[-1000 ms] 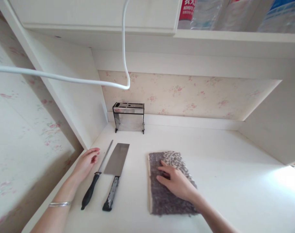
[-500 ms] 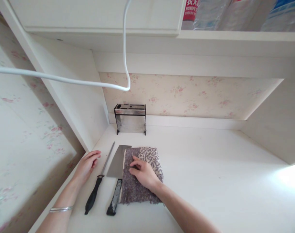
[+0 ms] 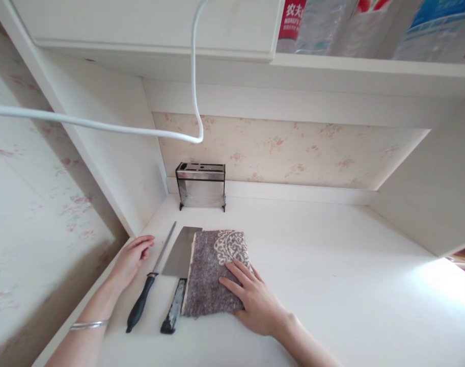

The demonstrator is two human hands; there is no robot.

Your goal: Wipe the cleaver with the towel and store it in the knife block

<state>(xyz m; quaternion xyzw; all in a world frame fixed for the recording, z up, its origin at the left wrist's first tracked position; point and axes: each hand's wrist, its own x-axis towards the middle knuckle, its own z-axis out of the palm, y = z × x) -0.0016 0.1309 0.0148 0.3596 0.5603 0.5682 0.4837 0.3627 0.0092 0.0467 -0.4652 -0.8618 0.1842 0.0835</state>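
A folded grey-purple cloth [image 3: 207, 285] with a cream pattern lies on the white surface. My right hand [image 3: 255, 295] rests flat on its right side, fingers spread. Partly tucked beside or under the cloth's left edge is a cleaver [image 3: 179, 255], with its worn black handle toward me. To the left of the cleaver lies a sharpening steel [image 3: 140, 302] with a black handle, its rod pointing away. Still farther left, my left hand [image 3: 133, 257] leans on the surface, its fingers loosely bent and holding nothing. The sharpening steel is the nearest thing to it.
A knife rack [image 3: 200, 186] of metal and clear panels stands at the back wall. A white cable [image 3: 140, 131] hangs across the upper left. Plastic bottles [image 3: 324, 25] sit on the shelf above. A side panel [image 3: 113, 132] bounds the left.
My right hand has slid toward the cloth's right edge, and its bent fingers have flattened and spread. The left hand keeps its place by the steel. The whole view has shifted slightly.
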